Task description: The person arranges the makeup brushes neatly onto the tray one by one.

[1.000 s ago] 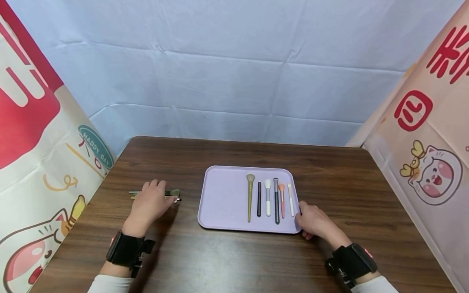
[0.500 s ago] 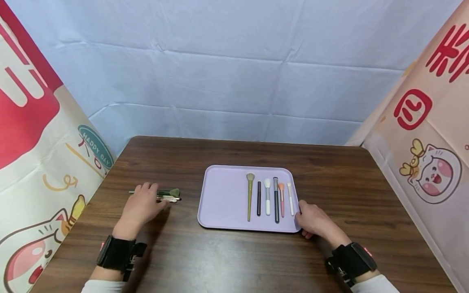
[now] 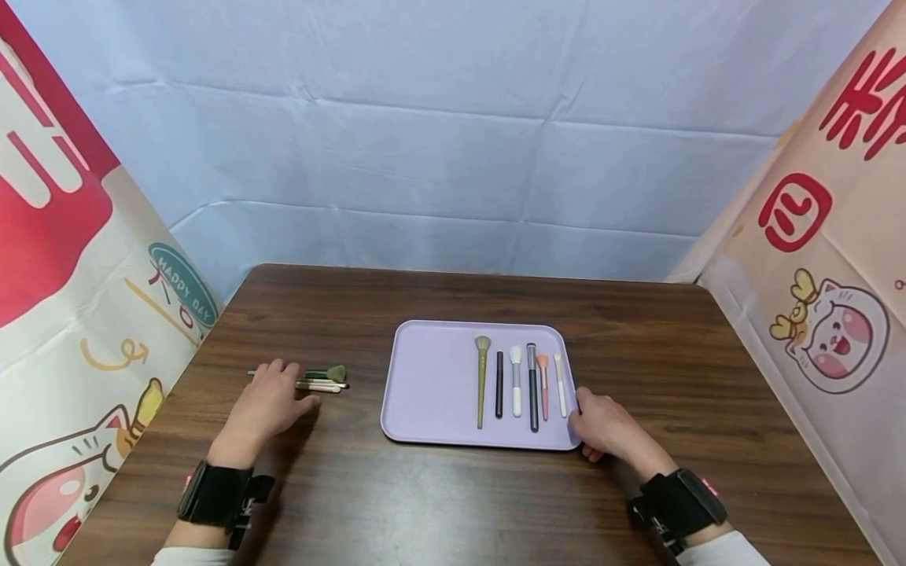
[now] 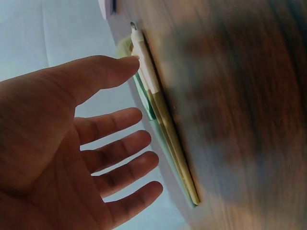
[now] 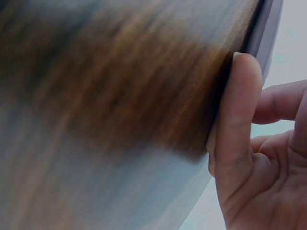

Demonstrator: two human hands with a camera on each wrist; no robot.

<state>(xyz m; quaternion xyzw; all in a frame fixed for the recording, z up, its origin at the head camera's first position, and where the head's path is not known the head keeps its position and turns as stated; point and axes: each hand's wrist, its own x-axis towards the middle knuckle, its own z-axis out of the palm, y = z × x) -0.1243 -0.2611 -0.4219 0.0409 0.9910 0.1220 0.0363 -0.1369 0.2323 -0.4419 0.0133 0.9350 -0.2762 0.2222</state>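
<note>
My left hand (image 3: 263, 405) hovers at a small bunch of makeup brushes (image 3: 324, 384) lying on the table at the left. Its fingers (image 4: 129, 141) are spread and relaxed in the left wrist view, with the thumb overlapping the pale end of an olive-handled brush (image 4: 171, 132). A green brush (image 3: 333, 373) shows beyond the hand, which partly hides the bunch. At the lower right corner of a lilac tray (image 3: 432, 385), my right hand (image 3: 609, 424) holds the rim between thumb and fingers. Several brushes, including an olive brush (image 3: 482, 385) and a pink brush (image 3: 543, 389), lie side by side in the tray.
The brown wooden table (image 3: 453, 503) reaches back to a pale blue cloth (image 3: 425, 157). Printed cloth panels flank it, a red and cream one (image 3: 49, 377) at left and a peach one (image 3: 842, 338) at right.
My left hand has drawn back toward the lower left, uncovering more of the brush bunch. The right hand and the tray stay in place.
</note>
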